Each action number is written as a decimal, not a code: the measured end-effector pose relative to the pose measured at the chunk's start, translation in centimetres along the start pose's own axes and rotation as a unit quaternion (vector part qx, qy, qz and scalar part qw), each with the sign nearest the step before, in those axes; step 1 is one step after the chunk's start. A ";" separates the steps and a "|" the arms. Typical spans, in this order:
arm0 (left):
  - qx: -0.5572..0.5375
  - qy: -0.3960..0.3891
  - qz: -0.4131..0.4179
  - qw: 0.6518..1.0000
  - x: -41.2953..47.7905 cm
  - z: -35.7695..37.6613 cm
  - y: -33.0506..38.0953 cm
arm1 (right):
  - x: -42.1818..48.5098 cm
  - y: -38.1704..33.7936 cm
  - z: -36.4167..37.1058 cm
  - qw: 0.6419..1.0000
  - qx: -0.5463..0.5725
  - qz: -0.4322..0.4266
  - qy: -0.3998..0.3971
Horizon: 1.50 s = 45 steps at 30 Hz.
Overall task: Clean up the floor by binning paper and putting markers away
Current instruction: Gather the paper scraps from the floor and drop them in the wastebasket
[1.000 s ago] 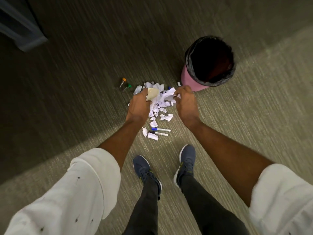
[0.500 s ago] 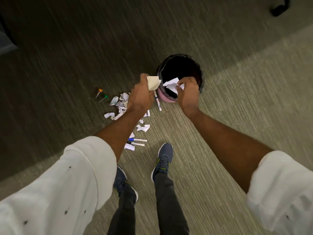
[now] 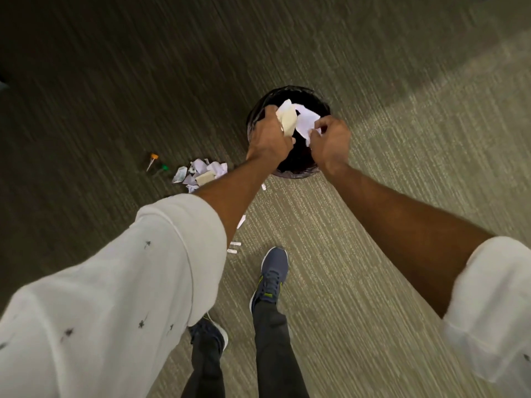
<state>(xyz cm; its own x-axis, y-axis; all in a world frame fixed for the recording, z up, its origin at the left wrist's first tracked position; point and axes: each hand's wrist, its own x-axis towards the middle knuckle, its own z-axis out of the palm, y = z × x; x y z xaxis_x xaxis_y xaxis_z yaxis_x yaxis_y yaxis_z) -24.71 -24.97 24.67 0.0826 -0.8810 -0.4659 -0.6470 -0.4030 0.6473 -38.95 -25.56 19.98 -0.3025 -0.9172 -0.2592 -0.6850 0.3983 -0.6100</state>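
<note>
Left hand (image 3: pixel 270 133): clenched on cream paper (image 3: pixel 288 119), over bin (image 3: pixel 255 116). Right hand (image 3: pixel 330 142): pinching white paper (image 3: pixel 307 120), likewise. Risk: light scraps drifting past rim onto floor (image 3: pixel 373 211). Markers (image 3: pixel 152 161), scraps (image 3: pixel 201 172) remain.

Bin (image 3: pixel 260 109) as landmark. Its near rim and most of the inside are hidden behind the left hand (image 3: pixel 268 136) and right hand (image 3: pixel 330 142); bottom of bin is black, contents can't be told. Cream paper (image 3: pixel 287 119) is partly covered by left fingers, white paper (image 3: pixel 306 120) partly by right fingers, so the grip on each isn't fully seen. Left of bin, the scrap pile (image 3: pixel 201 172) is partly hidden by the left forearm; markers (image 3: pixel 233 247) below the bin show only their tips past the sleeve (image 3: pixel 161 254). Two pens (image 3: pixel 156 163) left of the pile are too small and blurry to tell. Both sleeves are cut off by frame edges.
</note>
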 end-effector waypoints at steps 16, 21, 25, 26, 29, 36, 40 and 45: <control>0.031 0.003 0.038 0.999 1.1 1.7 -0.4 | 0.0 1.3 -0.7 0.997 0.003 -0.077 -0.028; 0.047 0.010 0.070 0.996 0.2 0.8 -3.6 | -2.5 0.9 0.4 0.995 -0.006 -0.101 -0.025; 0.054 0.012 0.049 0.997 -2.5 1.4 -8.6 | -6.7 2.6 2.4 0.989 -0.009 -0.139 -0.049; 0.056 0.011 0.045 0.997 -3.7 1.4 -9.7 | -8.1 3.2 3.1 0.987 -0.013 -0.148 -0.057; 0.073 -0.019 0.030 0.997 -7.4 1.7 -13.8 | -12.0 4.3 5.3 0.981 -0.050 -0.164 -0.095; 0.071 -0.042 -0.062 0.995 -15.3 0.3 -26.1 | -20.5 3.0 12.8 0.954 -0.087 -0.204 -0.204; 0.080 -0.042 -0.109 0.990 -17.4 -1.0 -33.0 | -24.6 3.1 18.1 0.929 -0.100 -0.224 -0.277; 0.101 -0.048 -0.108 0.988 -18.0 -1.7 -39.9 | -28.9 5.3 24.4 0.900 -0.150 -0.211 -0.351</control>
<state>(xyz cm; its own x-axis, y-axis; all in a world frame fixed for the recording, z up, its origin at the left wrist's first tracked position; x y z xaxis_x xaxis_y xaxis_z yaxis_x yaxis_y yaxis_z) 0.89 6.56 8.25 0.1695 -0.7482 -0.6415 -0.7612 -0.5128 0.3970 -17.68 2.92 6.01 0.4469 -0.7245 -0.5248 -0.8207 -0.0986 -0.5628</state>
